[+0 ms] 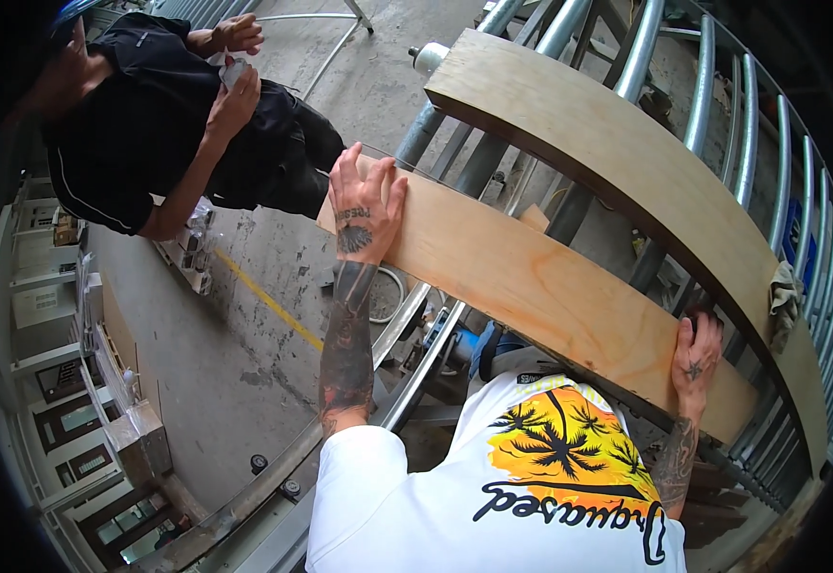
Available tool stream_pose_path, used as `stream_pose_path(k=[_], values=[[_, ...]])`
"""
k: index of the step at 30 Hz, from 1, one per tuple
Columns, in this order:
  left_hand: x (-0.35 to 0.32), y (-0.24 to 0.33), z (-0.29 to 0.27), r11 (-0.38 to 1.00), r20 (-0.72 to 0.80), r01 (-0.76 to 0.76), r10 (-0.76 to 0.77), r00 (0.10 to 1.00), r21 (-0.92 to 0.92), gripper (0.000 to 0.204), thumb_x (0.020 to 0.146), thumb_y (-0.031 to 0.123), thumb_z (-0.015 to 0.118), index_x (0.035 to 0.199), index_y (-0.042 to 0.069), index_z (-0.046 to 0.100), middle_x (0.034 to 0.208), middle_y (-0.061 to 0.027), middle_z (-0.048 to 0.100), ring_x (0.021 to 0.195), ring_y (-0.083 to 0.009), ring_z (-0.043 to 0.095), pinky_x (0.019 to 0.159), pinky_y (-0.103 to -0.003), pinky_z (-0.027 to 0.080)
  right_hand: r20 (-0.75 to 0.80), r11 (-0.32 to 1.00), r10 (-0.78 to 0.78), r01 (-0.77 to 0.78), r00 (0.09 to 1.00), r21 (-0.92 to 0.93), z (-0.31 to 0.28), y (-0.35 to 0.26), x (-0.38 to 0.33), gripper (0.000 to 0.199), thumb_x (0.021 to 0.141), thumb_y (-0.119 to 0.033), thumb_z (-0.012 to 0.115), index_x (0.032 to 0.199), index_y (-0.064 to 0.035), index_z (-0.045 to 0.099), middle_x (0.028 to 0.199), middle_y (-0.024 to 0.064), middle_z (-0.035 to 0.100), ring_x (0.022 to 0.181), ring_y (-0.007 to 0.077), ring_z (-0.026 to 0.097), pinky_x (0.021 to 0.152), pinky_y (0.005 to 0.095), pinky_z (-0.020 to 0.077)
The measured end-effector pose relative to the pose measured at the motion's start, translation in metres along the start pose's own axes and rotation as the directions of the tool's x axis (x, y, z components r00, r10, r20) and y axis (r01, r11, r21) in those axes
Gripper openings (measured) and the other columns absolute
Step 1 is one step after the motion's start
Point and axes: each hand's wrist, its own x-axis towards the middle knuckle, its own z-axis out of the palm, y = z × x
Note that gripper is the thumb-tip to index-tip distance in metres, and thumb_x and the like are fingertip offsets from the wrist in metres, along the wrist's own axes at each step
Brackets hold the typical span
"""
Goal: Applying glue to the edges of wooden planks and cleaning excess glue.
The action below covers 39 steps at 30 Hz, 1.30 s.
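Note:
A long, pale wooden board [531,272] lies slantwise in front of my body, its near edge close to my white shirt. My left hand [364,210] is laid over the board's left end, fingers a little apart and fingertips hooked at the far edge. Toward the right end, my right hand [696,358] grips the board with bent fingers. Something dark by its fingertips is too unclear to name. Just beyond the board, a thick curved wooden piece [617,158] with a dark side face rests across metal rollers [703,86].
At the upper left, a person in black [168,105] stands holding a small whitish thing in their hands. A crumpled grey cloth [785,304] hangs on the curved piece. Metal rails [421,358] run beside my left arm. A yellow line [268,301] marks the concrete floor.

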Motion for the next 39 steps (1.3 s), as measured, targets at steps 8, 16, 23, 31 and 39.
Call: stream_pose_path(k=[8,16,23,31,39], values=[[-0.018,0.05,0.002,0.997,0.099,-0.046,0.053,0.994,-0.068,0.032,0.087,0.029,0.073,0.113,0.012,0.068,0.144,-0.0201,0.043,0.14,-0.0412,0.037,0.114,-0.066,0.026,-0.004,1.0,-0.004,0.004,1.0,0.006,0.0,-0.002,0.001,0.036,0.103,-0.032,0.048,0.113,0.0011,0.058,0.108,0.0254,0.058,0.104,0.0446,0.054,0.092,0.0485,0.0444],[-0.039,0.072,-0.009,0.985,0.158,0.066,-0.041,0.987,-0.16,0.043,0.086,0.024,0.073,0.125,0.008,0.063,0.139,-0.0218,0.05,0.135,-0.0408,0.046,0.114,-0.064,0.028,-0.006,0.999,0.055,-0.055,0.998,-0.002,-0.002,-0.006,0.003,0.028,0.098,-0.028,0.056,0.107,-0.0013,0.06,0.102,0.021,0.059,0.101,0.0416,0.056,0.089,0.0495,0.0454],[-0.077,0.115,-0.017,0.978,0.148,0.066,-0.037,0.988,-0.199,0.042,0.085,0.022,0.073,0.124,0.009,0.064,0.141,-0.0208,0.05,0.14,-0.0405,0.042,0.117,-0.065,0.022,-0.015,0.926,-0.146,0.142,0.989,0.351,-0.017,-0.064,0.023,0.022,0.089,-0.015,0.067,0.106,-0.0017,0.063,0.109,0.0182,0.064,0.103,0.0384,0.061,0.088,0.0431,0.0512],[-0.114,0.146,0.006,0.882,-0.096,0.368,-0.411,0.907,-0.295,0.054,0.084,0.025,0.065,0.134,0.007,0.055,0.156,-0.0251,0.032,0.148,-0.0486,0.021,0.117,-0.066,0.012,0.284,0.58,-0.661,0.231,0.695,0.781,0.026,-0.186,0.139,0.019,0.092,-0.013,0.067,0.106,-0.0001,0.066,0.098,0.0108,0.068,0.084,0.0166,0.065,0.074,0.03,0.053],[-0.119,0.143,0.014,0.841,-0.165,0.323,-0.427,0.889,-0.435,0.054,0.082,0.023,0.06,0.133,0.004,0.053,0.157,-0.0292,0.028,0.147,-0.0515,0.018,0.118,-0.066,0.014,0.494,0.631,-0.68,0.089,0.542,0.771,0.073,-0.249,0.184,0.023,0.093,-0.02,0.069,0.104,0.0002,0.068,0.08,0.0027,0.068,0.074,0.0072,0.061,0.066,0.0249,0.049]])
